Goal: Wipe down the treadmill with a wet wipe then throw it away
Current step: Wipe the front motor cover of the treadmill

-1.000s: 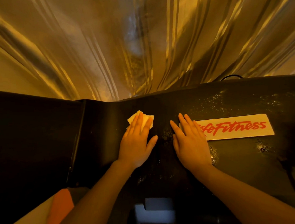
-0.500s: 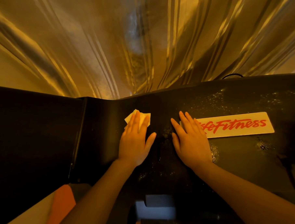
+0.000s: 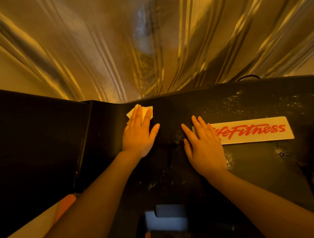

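Treadmill (image 3: 249,177) housing fills the lower half of the view, a dark, speckled surface with wet streaks glinting between the two hands. The wipe (image 3: 146,111), a small folded pale square, lies close to the far edge of the housing, left of centre. The left hand (image 3: 138,134) rests flat on it, fingers straight and close together over the wipe, thumb spread out to the right on the bare surface; only the wipe's far corners show past the fingertips. The right hand (image 3: 203,148) lies flat on the housing near the left hand, fingers straight and slightly spread, holding nothing; its fingertips cover the left end of the label (image 3: 256,131), a pale strip with red lettering reading "Fitness". A darker panel (image 3: 34,140) adjoins the housing on the left. Beyond the far edge hangs a striped curtain (image 3: 155,46) in gold light. A thin cable (image 3: 248,77) loops just above the far edge toward the right.
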Demonstrator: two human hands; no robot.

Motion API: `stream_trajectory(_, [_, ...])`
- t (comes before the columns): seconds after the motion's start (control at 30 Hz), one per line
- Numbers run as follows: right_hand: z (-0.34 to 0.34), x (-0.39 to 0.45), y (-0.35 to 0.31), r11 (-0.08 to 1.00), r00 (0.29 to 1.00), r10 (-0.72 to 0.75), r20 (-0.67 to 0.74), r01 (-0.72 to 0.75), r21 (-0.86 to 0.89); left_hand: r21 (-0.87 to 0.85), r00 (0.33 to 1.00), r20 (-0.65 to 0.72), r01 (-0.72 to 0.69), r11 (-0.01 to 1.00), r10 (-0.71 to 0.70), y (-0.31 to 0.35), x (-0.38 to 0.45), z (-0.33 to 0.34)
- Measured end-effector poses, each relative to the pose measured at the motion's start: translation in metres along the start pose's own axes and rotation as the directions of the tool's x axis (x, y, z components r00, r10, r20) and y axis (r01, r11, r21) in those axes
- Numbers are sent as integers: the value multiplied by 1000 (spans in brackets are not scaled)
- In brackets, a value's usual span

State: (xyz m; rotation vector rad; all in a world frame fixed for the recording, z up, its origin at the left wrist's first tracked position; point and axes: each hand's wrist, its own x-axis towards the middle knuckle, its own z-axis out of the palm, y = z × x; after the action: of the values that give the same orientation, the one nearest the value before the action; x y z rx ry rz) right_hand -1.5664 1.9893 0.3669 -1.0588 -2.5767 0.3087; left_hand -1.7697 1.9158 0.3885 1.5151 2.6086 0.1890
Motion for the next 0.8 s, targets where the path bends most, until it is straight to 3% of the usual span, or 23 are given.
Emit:
stream_trajectory(0.2, [-1,-1,1,1000,1000,-3,2,3,4,-10,999,6,42,999,-42,6,1,-3])
stream_trajectory(0.5, [-3,0,-1,1000,1000,-5,9,5,-2,18,999,-32,-13,1000,14,-4,-59,13])
stream_trajectory(0.8, [-2,0,-1,1000,1000,-9,-8,9,0,15,999,11,44,999,-44,-9,-37,1])
